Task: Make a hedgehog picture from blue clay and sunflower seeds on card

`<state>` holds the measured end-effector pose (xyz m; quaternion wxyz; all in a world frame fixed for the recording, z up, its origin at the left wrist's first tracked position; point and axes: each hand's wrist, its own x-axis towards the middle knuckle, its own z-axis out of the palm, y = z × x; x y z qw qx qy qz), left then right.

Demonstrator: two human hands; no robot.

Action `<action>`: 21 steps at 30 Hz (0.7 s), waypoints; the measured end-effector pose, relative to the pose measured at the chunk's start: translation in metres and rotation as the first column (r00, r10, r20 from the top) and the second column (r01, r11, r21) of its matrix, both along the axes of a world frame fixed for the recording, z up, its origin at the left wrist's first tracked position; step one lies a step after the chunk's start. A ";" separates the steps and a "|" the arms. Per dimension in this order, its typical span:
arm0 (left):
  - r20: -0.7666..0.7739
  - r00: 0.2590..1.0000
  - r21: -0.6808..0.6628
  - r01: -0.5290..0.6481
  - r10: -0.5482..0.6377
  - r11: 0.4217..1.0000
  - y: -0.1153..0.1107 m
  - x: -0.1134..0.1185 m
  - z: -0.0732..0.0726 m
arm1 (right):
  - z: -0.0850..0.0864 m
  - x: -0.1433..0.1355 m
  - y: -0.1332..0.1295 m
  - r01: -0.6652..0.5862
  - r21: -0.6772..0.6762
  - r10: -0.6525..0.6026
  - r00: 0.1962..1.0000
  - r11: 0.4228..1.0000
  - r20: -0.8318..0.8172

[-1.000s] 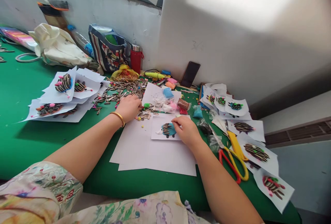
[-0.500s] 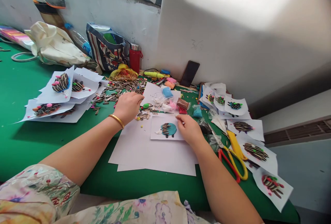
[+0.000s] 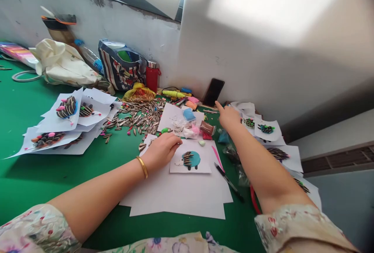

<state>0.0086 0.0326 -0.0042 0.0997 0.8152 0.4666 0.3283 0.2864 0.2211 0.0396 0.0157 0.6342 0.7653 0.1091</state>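
Note:
My left hand (image 3: 163, 151) rests over the upper left corner of a small white card (image 3: 189, 167), its fingers pinched together; what they hold, if anything, is too small to make out. On the card is a blue clay hedgehog (image 3: 196, 159) with striped sunflower seeds (image 3: 187, 158) as spines on its left part. My right hand (image 3: 229, 117) reaches forward, index finger stretched out at the lower edge of a black phone (image 3: 214, 91) leaning on the wall; whether it touches cannot be told. Nothing shows in this hand.
White sheets (image 3: 175, 198) lie under the card, with a black pen (image 3: 229, 183) and a pink strip (image 3: 216, 157) at the right. Loose sunflower seeds (image 3: 143, 113) and bagged clay (image 3: 207, 127) lie beyond. Finished cards (image 3: 67, 116) are stacked at left, others at right. A red bottle (image 3: 152, 76) stands behind.
My right hand has left the card's right edge and moved forward to the phone. My left hand has come from the seeds to the card's left side.

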 end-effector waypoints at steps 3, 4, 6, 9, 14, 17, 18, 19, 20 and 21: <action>0.016 1.000 -0.027 0.003 -0.003 1.000 0.002 -0.004 -0.001 | -0.010 0.004 0.049 0.024 -0.006 -0.023 0.992 1.000 0.124; 0.021 1.000 -0.035 0.001 0.000 0.999 0.002 -0.005 -0.002 | -0.014 0.004 0.060 0.027 0.003 -0.028 0.990 1.000 0.136; 0.032 0.999 -0.048 -0.007 0.008 0.999 0.003 -0.007 -0.004 | -0.020 0.003 0.076 0.012 0.018 -0.014 0.988 1.000 0.153; 0.047 0.999 -0.062 -0.009 0.012 0.998 0.003 -0.007 -0.005 | -0.027 0.003 0.086 -0.016 0.052 0.008 0.988 0.999 0.153; 0.055 0.998 -0.081 -0.007 0.012 0.997 0.003 -0.006 -0.004 | -0.030 0.005 0.089 0.055 0.147 -0.037 0.992 0.988 -0.123; 0.065 0.998 -0.112 -0.009 0.017 0.994 0.004 -0.006 -0.004 | -0.028 -0.001 0.096 0.196 0.051 -0.154 0.883 0.979 -0.444; 0.070 0.997 -0.122 -0.010 0.019 0.993 0.005 -0.006 -0.005 | -0.027 -0.005 0.100 0.225 0.015 -0.188 0.847 0.974 -0.497; 0.076 0.997 -0.129 -0.010 0.019 0.992 0.005 -0.006 -0.005 | -0.027 -0.010 0.105 0.245 -0.009 -0.214 0.827 0.969 -0.520; 0.082 0.996 -0.135 -0.008 0.019 0.991 0.006 -0.006 -0.005 | -0.026 -0.015 0.110 0.264 -0.032 -0.239 0.806 0.964 -0.542; 0.085 0.996 -0.142 -0.006 0.018 0.990 0.006 -0.006 -0.005 | -0.026 -0.021 0.115 0.286 -0.054 -0.266 0.783 0.957 -0.562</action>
